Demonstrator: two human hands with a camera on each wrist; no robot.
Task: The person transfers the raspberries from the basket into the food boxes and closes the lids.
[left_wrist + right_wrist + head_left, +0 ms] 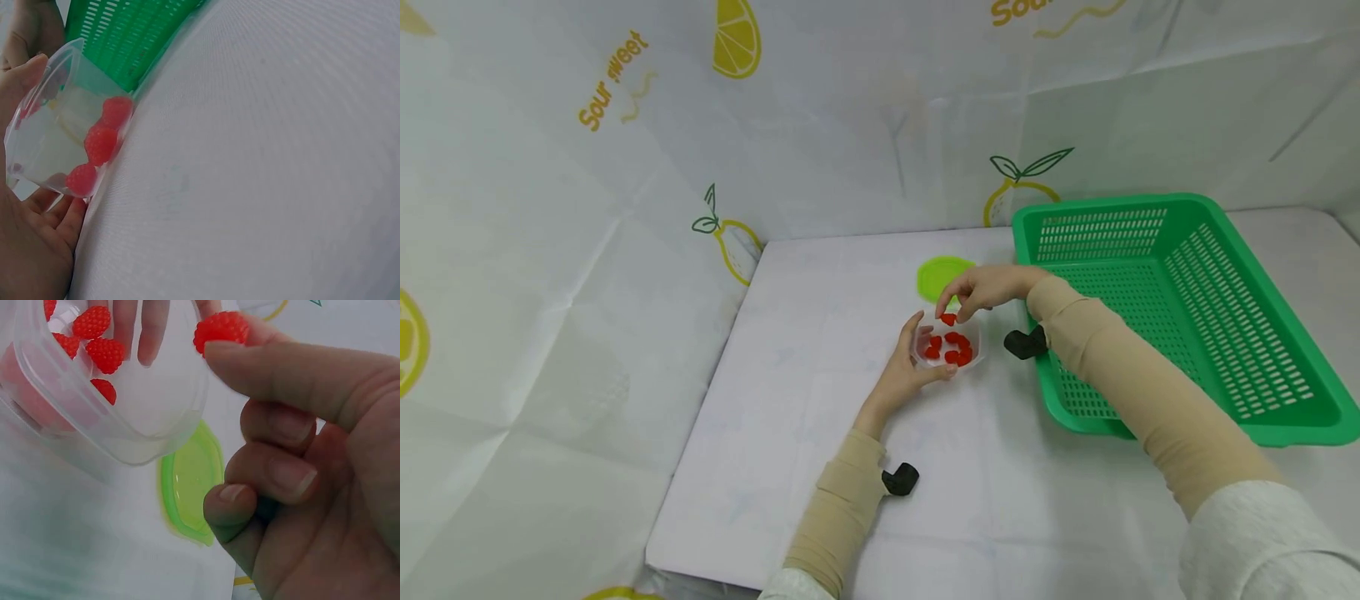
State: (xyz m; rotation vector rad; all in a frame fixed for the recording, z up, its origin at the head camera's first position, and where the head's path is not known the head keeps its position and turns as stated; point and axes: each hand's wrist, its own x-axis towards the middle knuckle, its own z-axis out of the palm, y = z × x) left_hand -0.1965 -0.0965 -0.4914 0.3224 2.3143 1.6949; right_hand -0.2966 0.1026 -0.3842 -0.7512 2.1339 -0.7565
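My left hand [897, 379] grips a clear plastic container [150, 406] from the side, the thumb at the near rim and the fingers around the far side. Several red raspberries [100, 145] lie on the container's bottom. At the container's far rim, my right hand [994, 286] pinches one more raspberry [220, 331] between thumb and index finger. In the right wrist view its other fingers are curled towards the palm. Just behind the container, partly covered by the right hand, a lime-green lid [942, 275] lies on the table.
A large green plastic basket [1187, 212] with slotted walls stands to the right, under the right forearm. The white-covered table [820, 350] meets a hanging sheet printed with lemons at the back and left. A black wrist camera piece [1026, 342] juts near the basket's rim.
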